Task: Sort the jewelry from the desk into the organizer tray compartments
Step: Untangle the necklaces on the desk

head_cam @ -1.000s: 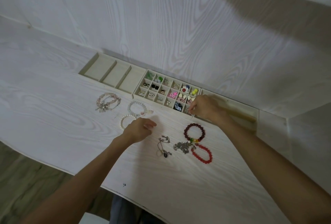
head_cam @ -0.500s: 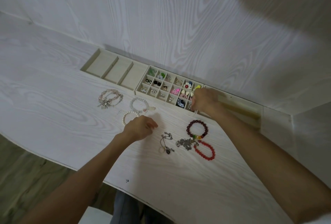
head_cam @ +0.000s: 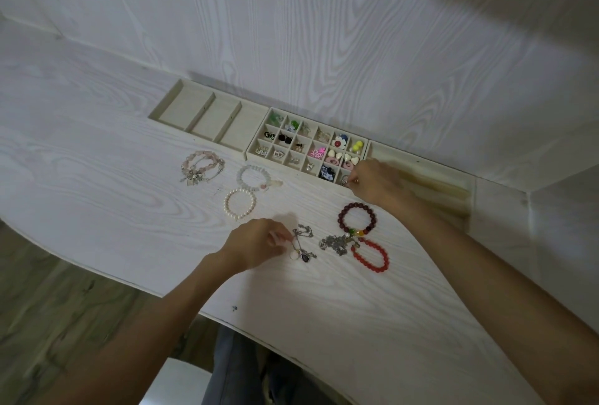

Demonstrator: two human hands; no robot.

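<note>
**Hands at the necklace and the tray's near right corner**

The left hand point(head_cam: 256, 244) lay on the desk point(head_cam: 97, 197) with its fingers curled, the fingertips point(head_cam: 281, 236) touching a silver necklace point(head_cam: 303, 244); whether they pinched the chain could not be told. The right hand point(head_cam: 377, 182) rested at the near right corner of the grid tray point(head_cam: 247, 155), fingers curled around a small metallic piece point(head_cam: 345, 181) that was too small to identify. The tray stood against the far wall, most of its small compartments holding earrings and studs. A tray with three long compartments point(head_cam: 181, 93) stood just left of it; a long tray point(head_cam: 421, 163) lay to its right, partly behind the right hand. Loose on the desk were a pink bracelet point(head_cam: 202, 168), a pale bracelet point(head_cam: 254, 177), a pearl bracelet point(head_cam: 240, 203), a dark red bracelet point(head_cam: 358, 220), a bright red bracelet point(head_cam: 372, 255) and a second chain point(head_cam: 337, 242) between the two red ones.
</note>
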